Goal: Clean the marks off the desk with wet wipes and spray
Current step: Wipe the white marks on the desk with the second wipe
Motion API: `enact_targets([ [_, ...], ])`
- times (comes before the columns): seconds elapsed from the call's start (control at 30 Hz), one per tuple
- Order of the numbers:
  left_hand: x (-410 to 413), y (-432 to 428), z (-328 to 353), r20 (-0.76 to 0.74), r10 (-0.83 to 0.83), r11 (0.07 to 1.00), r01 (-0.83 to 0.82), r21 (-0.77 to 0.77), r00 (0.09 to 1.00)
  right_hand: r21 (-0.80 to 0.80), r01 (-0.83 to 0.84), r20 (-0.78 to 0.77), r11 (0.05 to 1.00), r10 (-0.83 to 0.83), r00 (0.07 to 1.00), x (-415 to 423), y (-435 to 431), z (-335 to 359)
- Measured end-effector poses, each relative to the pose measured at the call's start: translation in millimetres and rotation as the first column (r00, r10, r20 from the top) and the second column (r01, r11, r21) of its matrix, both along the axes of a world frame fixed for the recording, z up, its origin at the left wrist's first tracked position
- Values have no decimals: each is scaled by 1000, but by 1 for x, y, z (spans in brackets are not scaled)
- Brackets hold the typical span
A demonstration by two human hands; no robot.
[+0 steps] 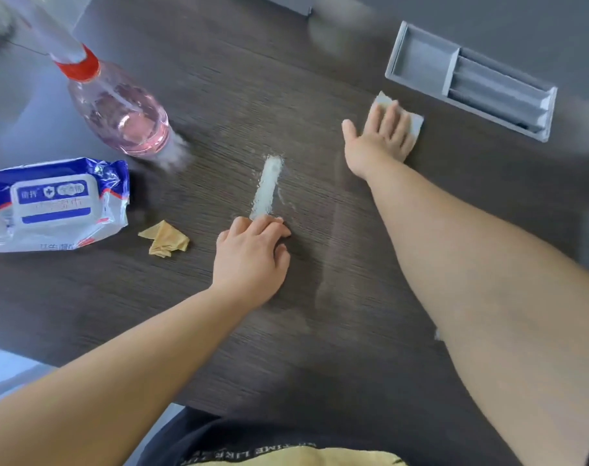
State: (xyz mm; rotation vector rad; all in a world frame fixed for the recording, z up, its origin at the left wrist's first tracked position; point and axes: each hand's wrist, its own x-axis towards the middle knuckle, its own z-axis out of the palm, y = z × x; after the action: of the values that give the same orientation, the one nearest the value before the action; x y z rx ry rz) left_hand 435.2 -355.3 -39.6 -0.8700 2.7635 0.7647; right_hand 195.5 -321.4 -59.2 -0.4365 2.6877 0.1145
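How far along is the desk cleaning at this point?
Done: a faint wiped-looking trail on the dark wood-grain desk. In hand: the right hand presses a pale wet wipe flat; the left hand touches the white chalky mark. Left: that mark, not yet wiped off.

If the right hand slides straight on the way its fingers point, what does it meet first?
Probably the grey tray set in the desk, near its left end; bare desk lies between. The right hand presses flat on a wipe.
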Motion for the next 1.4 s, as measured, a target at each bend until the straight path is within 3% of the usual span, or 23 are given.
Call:
enact_targets([
  [0.07,1,0,-2,-10,2,1000,-2,-4,1000,-65,-187,8,980,188,982,36,-28,-1],
  [0.17,4,1,-3,-64,8,1000,-8,-3,998,-164,-596,57,786,611,790,88,-32,1],
  [0.23,5,3,-2,-75,26,1000,-27,-7,997,-191,-689,79,700,710,700,71,-12,-3],
  [0.3,2,8,2,-54,52,999,-52,12,997,-153,-565,64,810,579,813,32,23,-6],
  [0.37,-3,16,4,-28,48,999,-47,29,998,-69,-246,17,967,248,969,-4,68,-5],
  [0.43,-9,27,5,-35,18,1000,-17,26,999,-32,89,-5,996,-89,996,-12,106,-3],
  [0.47,-14,35,4,-38,-6,1000,7,27,999,-27,154,-4,988,-154,988,-2,115,0],
  [0.5,-18,43,4,-43,-34,999,35,28,998,-27,131,-5,991,-131,991,14,119,2],
  [0.57,-29,62,6,-71,-99,995,100,7,993,-86,-121,29,989,124,992,48,122,0],
  [0.63,-38,77,8,-84,-146,989,146,-2,986,-149,-390,67,909,403,913,63,136,0],
  [0.67,-44,85,9,-95,-171,985,170,-11,981,-148,-444,63,884,456,888,52,152,2],
  [0.7,-49,91,9,-90,-190,982,190,-7,978,-131,-415,46,900,424,904,34,169,2],
  [0.77,-58,103,10,-68,-223,975,224,8,972,-85,-135,38,987,138,990,-10,206,5],
  [0.83,-65,115,11,-37,-246,969,246,16,969,-48,190,36,981,-188,982,-39,228,6],
  [0.87,-68,122,10,-21,-255,967,256,9,967,-46,276,36,960,-274,961,-41,228,6],
  [0.93,-70,130,9,18,-260,966,260,11,966,-69,236,43,969,-233,971,-20,204,2],
  [1.03,-75,151,10,29,-306,952,306,8,952,-158,-174,64,972,186,980,4,189,-1],
  [1.1,-79,162,10,24,-334,942,334,6,942,-171,-268,65,948,282,957,-22,206,0],
  [1.2,-88,178,11,79,-384,923,385,-5,920,-77,-54,65,996,59,996,-83,252,2],
  [1.3,-103,200,10,110,-430,902,432,2,896,-32,171,59,985,-169,984,-102,299,7],
  [1.4,-111,212,7,160,-421,902,431,-30,893,-77,196,43,978,-193,980,-51,316,4],
])
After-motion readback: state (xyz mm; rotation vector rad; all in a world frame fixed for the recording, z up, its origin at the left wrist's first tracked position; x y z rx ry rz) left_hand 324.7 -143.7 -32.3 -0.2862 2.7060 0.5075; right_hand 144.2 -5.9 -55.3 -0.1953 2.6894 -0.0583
